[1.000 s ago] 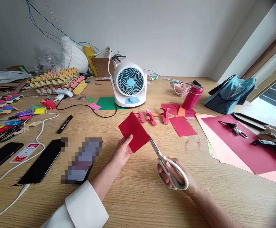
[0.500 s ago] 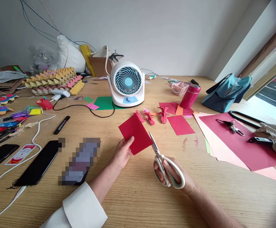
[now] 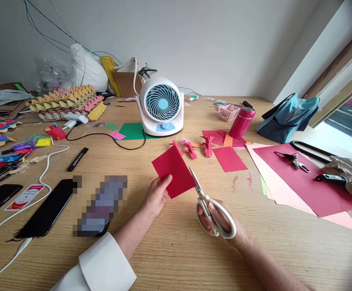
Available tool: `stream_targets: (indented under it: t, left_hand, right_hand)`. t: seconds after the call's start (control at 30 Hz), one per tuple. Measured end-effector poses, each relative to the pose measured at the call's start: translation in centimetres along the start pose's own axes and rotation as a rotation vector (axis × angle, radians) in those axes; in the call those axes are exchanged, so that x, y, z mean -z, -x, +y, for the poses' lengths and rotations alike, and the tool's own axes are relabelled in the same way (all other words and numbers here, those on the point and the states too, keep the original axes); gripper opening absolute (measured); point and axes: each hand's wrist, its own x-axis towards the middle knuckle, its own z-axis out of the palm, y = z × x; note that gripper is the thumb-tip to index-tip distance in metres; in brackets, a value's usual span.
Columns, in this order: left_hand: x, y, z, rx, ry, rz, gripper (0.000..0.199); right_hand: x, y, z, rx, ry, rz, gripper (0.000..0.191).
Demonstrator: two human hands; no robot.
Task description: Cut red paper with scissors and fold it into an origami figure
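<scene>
My left hand [image 3: 157, 196] pinches a red sheet of paper [image 3: 176, 171] by its lower left edge, thumb on top, and the sheet is raised and tilted over the table. In my right hand [image 3: 221, 220] is a pair of scissors [image 3: 207, 206] with white handles, fingers through the loops. Their blades point up and left, beside the paper's right corner; whether they touch it I cannot tell. Beyond the sheet stand several folded red paper figures [image 3: 207, 145]. Another red paper square [image 3: 230, 159] lies flat to their right.
A white fan [image 3: 163, 105] stands at the back, with a pink tumbler [image 3: 241, 122] and a blue bag [image 3: 289, 117] to the right. Large red and pink sheets [image 3: 306, 178] lie at right. Black phones [image 3: 47, 208], a marker [image 3: 78, 159] and a white cable [image 3: 46, 165] occupy the left.
Very little differs. The whole view has shifted slightly, and the scissors' blades sit marginally closer against the paper's right corner. Both hands keep their hold.
</scene>
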Motion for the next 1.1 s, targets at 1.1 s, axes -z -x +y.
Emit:
stream_targets:
  t: [1.1]
  left_hand:
    - [0.0, 0.4, -0.5, 0.052, -0.023, -0.088, 0.034]
  right_hand:
    - [-0.3, 0.0, 0.3, 0.011, -0.059, 0.03, 0.046]
